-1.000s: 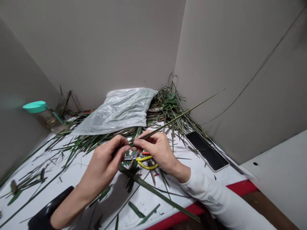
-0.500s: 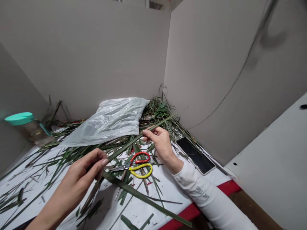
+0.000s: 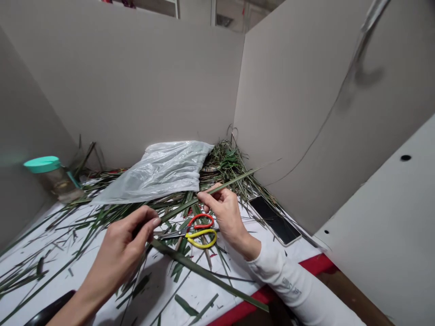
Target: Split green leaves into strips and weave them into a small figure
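The long green leaf strip (image 3: 231,182) runs at a slant above the table, from about 2 o'clock down to about 8 o'clock. The right hand (image 3: 227,217) grasps it between thumb and fingers, and the lower end comes to the left hand (image 3: 118,253), which seems closed on it as well. A wider green leaf (image 3: 204,276) goes from under the left hand toward 4 o'clock. Just below the strip lie scissors (image 3: 200,231) with red and yellow handles. Cut leaves cover much of the white table (image 3: 224,290), which has a red edge (image 3: 265,296). A dark phone (image 3: 274,220) lies at 3 o'clock, and a leaf pile (image 3: 226,160) sits in the corner at 12 o'clock, between pale board walls (image 3: 136,90). A clear plastic bag (image 3: 159,174) rests on leaves at 11 o'clock; I cannot tell what is inside. At 10 o'clock stands a glass jar (image 3: 56,183) with a teal lid, and its contents are unclear.
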`<state>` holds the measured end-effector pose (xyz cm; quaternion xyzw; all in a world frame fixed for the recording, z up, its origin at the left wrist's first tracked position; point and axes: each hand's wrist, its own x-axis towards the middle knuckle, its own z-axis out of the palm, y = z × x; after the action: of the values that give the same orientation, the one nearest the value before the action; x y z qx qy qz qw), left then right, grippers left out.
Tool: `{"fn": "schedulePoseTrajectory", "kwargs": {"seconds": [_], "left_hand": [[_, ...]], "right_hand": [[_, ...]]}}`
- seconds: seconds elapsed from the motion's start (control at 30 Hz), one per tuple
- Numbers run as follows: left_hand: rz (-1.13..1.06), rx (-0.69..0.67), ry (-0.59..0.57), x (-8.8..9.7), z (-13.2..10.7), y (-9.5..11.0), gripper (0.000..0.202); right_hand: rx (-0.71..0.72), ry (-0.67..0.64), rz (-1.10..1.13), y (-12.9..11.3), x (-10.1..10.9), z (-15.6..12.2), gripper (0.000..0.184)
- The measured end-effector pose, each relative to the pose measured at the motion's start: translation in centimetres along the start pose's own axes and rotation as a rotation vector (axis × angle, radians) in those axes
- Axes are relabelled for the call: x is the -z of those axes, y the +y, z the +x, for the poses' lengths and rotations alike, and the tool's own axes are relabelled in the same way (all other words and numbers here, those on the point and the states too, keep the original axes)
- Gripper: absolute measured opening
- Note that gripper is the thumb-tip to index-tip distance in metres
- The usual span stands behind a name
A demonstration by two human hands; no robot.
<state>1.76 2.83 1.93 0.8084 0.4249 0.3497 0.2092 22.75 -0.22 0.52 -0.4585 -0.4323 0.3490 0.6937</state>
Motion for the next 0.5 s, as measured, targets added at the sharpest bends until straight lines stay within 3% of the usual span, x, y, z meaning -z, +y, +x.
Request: {"fn": "schedulePoseTrajectory", "kwargs": {"seconds": [0.1, 0.27, 0.37, 0.5], "left_hand": [[0.067, -0.095, 0.069, -0.3, 0.0, 0.2, 0.023], [-0.034, -0.120, -0.006, 0.0, 0.7, -0.4, 0.023], [-0.059, -0.127, -0.040, 0.3, 1.5, -1.0, 0.026], [-0.007, -0.099, -0.048, 0.8, 2.8, -2.4, 0.035]], "right_hand": [[0.026, 0.027, -0.028, -0.1, 0.1, 0.1, 0.021], [0.102, 0.032, -0.162, -0.8, 0.8, 1.2, 0.025], [0.150, -0.017, -0.375, -1.6, 1.8, 2.2, 0.033], [0.189, -0.189, -0.830, -3.5, 4.2, 4.2, 0.042]]}}
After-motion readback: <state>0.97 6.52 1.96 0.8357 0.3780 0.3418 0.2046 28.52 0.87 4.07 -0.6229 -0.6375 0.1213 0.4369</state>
